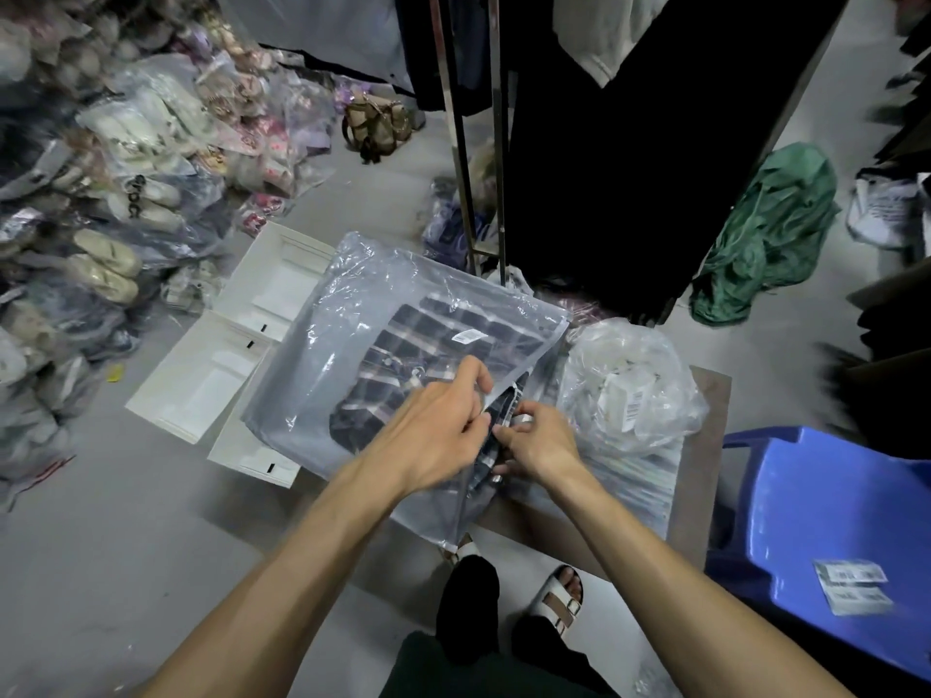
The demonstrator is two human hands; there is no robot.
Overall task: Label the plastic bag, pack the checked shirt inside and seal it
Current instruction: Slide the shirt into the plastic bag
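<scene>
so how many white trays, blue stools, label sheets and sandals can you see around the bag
white trays: 3
blue stool: 1
label sheets on the stool: 2
sandals: 2, one mostly hidden under the plastic bag
total: 8

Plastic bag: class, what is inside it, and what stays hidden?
Inside the plastic bag lies the checked shirt, folded, with a white label over it. Both hands cover the shirt's near end.
</scene>
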